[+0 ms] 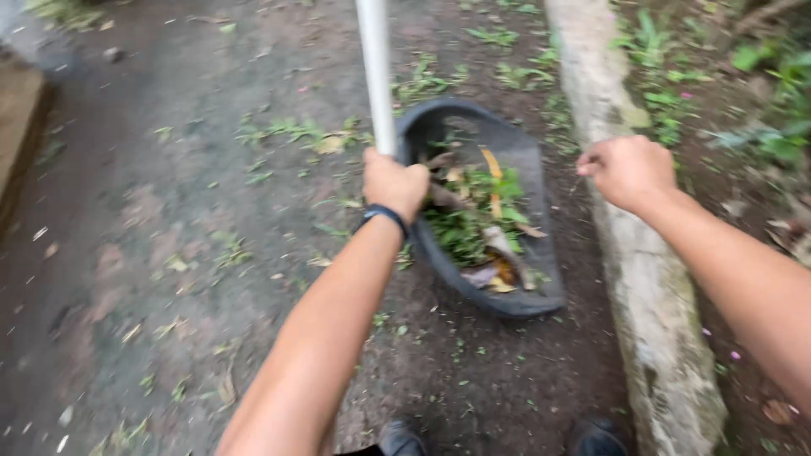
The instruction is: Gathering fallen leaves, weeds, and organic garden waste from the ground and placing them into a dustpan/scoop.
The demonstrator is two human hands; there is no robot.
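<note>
Outdoor setting, daylight, soft and even, with no hard shadows. The ground (pixel 152 253) is dark, damp-looking packed earth with paler worn patches, and it fills the left and centre of the view. Scattered leaf litter (pixel 287 133) lies across it: small green cuttings, yellowed leaves and pale flecks (densest toward the top centre). A long, weathered concrete kerb (pixel 650 329) runs from the top centre down to the lower right, its surface grey with mossy staining. Beyond the kerb, at right, lies a strip of bare soil with low green plants (pixel 773 101) and a few pink petals. At the far left edge, a brownish raised slab (pixel 17 110) is partly in view.
</note>
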